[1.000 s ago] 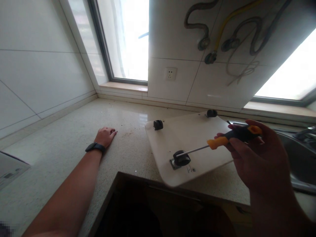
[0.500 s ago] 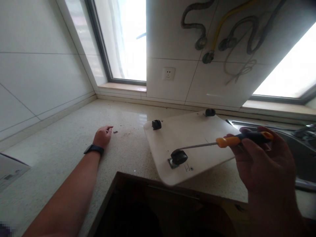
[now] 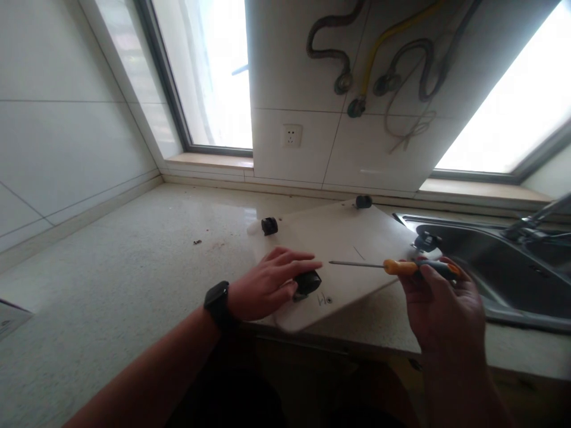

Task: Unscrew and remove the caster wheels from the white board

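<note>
A white board [image 3: 348, 255] lies on the counter with black caster wheels at its corners. Over the near-left caster [image 3: 308, 282] reaches my left hand [image 3: 272, 279], fingers stretched to the right and the thumb beside the wheel; the hand partly covers its metal plate, and any small item under the fingers is hidden. My right hand [image 3: 439, 297] grips a screwdriver [image 3: 399, 267] by its orange and dark handle. The shaft points left, its tip just right of my left fingertips. A far-left caster [image 3: 269, 226], a far-right caster [image 3: 363, 202] and a right caster [image 3: 427, 241] also show.
A few small dark screws [image 3: 197, 242] lie on the speckled counter [image 3: 134, 267] left of the board. At the right is a steel sink [image 3: 499, 267] with a tap [image 3: 530, 226]. Hoses [image 3: 330, 53] and a socket [image 3: 292, 136] are on the wall.
My left hand has moved right from beside the screws to the near-left caster. The screwdriver has drawn away from that caster and now lies level. The view has shifted right.
</note>
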Motion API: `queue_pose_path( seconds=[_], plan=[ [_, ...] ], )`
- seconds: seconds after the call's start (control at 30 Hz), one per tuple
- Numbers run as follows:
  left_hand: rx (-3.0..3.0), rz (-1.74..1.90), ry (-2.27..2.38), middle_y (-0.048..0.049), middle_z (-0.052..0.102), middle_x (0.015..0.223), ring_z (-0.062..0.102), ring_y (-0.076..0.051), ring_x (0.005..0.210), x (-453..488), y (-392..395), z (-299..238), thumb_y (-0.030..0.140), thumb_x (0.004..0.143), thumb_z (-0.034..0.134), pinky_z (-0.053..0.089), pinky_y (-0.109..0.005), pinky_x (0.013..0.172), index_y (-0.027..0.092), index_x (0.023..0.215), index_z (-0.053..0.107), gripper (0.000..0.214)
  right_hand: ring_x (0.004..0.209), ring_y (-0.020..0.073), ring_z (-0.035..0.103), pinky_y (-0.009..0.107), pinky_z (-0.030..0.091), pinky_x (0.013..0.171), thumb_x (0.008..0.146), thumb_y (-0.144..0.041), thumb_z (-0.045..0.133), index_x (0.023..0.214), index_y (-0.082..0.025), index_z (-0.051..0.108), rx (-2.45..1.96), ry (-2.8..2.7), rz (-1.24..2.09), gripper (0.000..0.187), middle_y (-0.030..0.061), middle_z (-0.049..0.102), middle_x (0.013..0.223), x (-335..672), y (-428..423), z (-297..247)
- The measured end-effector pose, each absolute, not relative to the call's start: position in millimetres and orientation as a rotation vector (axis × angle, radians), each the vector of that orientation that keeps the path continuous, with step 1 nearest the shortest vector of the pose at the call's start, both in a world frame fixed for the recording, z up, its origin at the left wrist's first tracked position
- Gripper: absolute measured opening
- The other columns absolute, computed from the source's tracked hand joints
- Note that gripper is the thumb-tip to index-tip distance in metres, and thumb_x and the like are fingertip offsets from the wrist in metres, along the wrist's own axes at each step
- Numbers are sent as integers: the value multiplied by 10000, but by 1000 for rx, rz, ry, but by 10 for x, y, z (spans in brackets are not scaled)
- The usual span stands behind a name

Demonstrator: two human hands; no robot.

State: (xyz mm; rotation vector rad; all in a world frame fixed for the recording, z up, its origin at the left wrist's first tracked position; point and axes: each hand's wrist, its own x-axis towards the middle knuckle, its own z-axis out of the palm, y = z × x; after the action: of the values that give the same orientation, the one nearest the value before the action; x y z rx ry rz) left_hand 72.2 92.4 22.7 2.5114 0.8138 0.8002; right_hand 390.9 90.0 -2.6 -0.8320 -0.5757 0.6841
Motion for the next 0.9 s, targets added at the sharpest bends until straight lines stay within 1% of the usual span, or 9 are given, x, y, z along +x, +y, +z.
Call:
queue_pose_path(
  seconds=[0.07,0.13,0.2,0.3,0.43,0.57,0.63,0.7,0.9],
  plan=[
    [2565,712,699,6,475,1609,432,-258,1399,817,927,261,64,866,491,360,-493,1186,343,1466,553,664,993,197,759,342,686,796,681,-150,898,1147,-224,657,-836,-563,691,530,28,746,1049,3924,875,-41],
    [2615,666,696,7,533,1559,423,-280,1404,827,972,262,45,810,503,340,-519,1184,339,1409,602,674,950,184,760,335,685,790,670,-148,910,1144,-218,652,-845,-549,710,544,25,744,1026,3926,847,-51],
    [2661,651,738,-28,628,1433,470,-297,1341,789,1005,255,65,802,524,361,-533,1145,326,1397,605,655,931,174,760,325,683,789,677,-157,913,1155,-220,644,-856,-551,717,552,30,744,1035,3910,817,-43],
    [2706,669,855,-84,649,1297,526,-307,1221,704,989,250,132,810,590,417,-526,1072,309,1409,586,625,949,177,756,316,683,764,691,-185,911,1185,-239,640,-867,-596,698,566,47,744,1100,3844,785,33],
    [2683,739,966,-128,603,1287,516,-317,1209,627,938,231,227,819,690,453,-509,1054,248,1365,585,556,985,162,736,280,676,736,671,-202,925,1199,-266,654,-849,-679,669,597,31,740,1107,3729,825,210],
    [2547,738,982,-102,663,1194,581,-284,1123,594,943,183,297,852,753,494,-459,992,226,1216,609,398,931,139,727,240,661,687,671,-230,923,1212,-271,653,-831,-690,670,605,15,739,1059,3672,944,296],
    [2468,708,985,-79,701,1131,630,-257,1053,571,953,160,360,904,746,507,-431,945,234,1211,609,359,893,131,724,235,654,677,691,-255,911,1224,-266,648,-853,-676,683,595,16,740,1045,3658,995,290],
    [2428,696,975,-74,722,1134,658,-246,1042,542,959,146,406,946,717,508,-416,927,242,1248,603,362,891,134,722,245,652,686,699,-267,904,1232,-266,642,-869,-680,690,595,16,735,1046,3636,1030,274],
    [2407,646,966,-88,738,1151,686,-242,1032,372,994,202,375,972,694,521,-390,894,235,1278,610,346,1031,153,707,256,632,773,755,-238,855,1313,-315,600,-826,-976,615,618,7,703,1125,3449,1082,343]
  ],
)
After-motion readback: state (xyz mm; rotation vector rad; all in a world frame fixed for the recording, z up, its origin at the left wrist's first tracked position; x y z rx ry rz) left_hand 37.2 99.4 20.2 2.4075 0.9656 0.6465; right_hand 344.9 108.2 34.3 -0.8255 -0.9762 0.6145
